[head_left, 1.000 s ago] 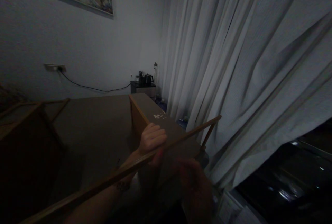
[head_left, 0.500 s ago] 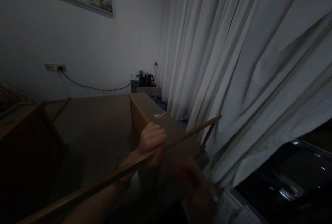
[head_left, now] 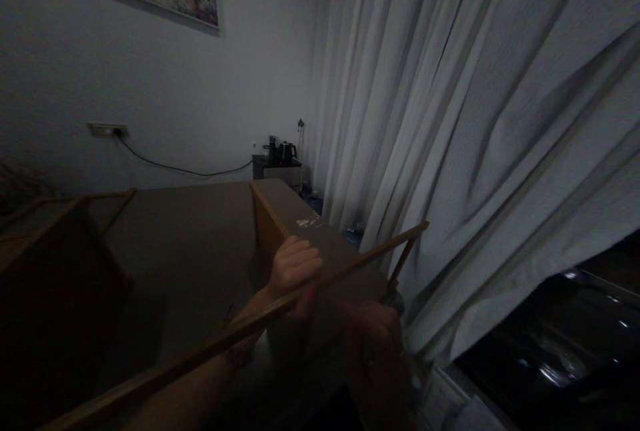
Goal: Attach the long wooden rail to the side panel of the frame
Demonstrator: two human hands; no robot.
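Our left hand (head_left: 295, 268) is closed on the slim wooden rail (head_left: 370, 256), fingers curled and thumb against it. The rail slants from the bottom left up to the right, where a short wooden strut (head_left: 401, 263) drops from its end. Our right hand (head_left: 377, 338) sits just below the rail, half curled and dim; we cannot tell whether it holds anything. Beyond our left hand we see a brown panel (head_left: 275, 192), its top marked with white patches, and pale curtains (head_left: 425, 118) hanging to the right.
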